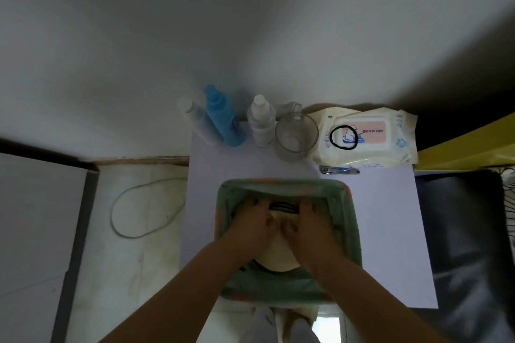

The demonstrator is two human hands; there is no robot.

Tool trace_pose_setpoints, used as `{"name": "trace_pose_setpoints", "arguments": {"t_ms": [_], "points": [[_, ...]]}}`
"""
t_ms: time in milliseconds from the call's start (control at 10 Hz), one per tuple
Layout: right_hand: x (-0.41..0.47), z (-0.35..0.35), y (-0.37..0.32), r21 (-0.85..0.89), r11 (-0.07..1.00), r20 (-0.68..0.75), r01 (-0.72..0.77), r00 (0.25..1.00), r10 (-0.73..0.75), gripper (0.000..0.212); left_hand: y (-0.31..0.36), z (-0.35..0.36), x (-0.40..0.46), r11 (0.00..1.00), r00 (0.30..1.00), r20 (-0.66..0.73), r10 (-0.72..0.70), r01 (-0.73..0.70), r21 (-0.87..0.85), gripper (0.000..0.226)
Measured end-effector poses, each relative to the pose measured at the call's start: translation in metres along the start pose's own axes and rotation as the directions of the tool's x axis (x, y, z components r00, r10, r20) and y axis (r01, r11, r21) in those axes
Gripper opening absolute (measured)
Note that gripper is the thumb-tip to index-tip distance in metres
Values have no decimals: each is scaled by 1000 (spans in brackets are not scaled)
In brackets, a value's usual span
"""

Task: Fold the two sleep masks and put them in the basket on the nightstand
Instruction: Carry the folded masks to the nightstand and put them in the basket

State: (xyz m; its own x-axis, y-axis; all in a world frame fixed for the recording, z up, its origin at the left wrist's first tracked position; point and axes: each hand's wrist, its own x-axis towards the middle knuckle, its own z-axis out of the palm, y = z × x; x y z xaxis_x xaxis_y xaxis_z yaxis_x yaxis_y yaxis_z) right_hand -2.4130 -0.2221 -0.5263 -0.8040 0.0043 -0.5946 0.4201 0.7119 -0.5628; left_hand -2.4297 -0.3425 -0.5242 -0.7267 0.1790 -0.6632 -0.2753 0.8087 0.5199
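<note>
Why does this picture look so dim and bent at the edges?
Head view: the room light is weak, so the hands in the basket look dark and soft; the wide-angle lens curves the wall and nightstand edges; the blue bottle is slightly blurred.

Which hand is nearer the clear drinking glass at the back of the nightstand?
Right. The right hand lies in the green basket almost directly below the clear drinking glass; the left hand, beside it in the basket, sits farther left.
</note>
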Motion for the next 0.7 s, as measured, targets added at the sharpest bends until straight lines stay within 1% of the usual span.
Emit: {"name": "trace_pose_setpoints", "arguments": {"t_ms": [300,500,600,700], "points": [[12,13,10,-42,993,90,-111,989,114,31,-10,18,16,996,996,67,-56,51,70,35],[6,9,4,-134,983,132,-121,981,139,29,-7,16,8,994,991,114,-68,57,96,36],[-1,3,0,-179,977,113,-114,984,135,31,-3,11,1,996,997,69,-45,40,81,34],[-13,-5,-5,-254,966,50,-55,996,70,33,7,1,-9,999,1000,29,2,-3,38,31]]}}
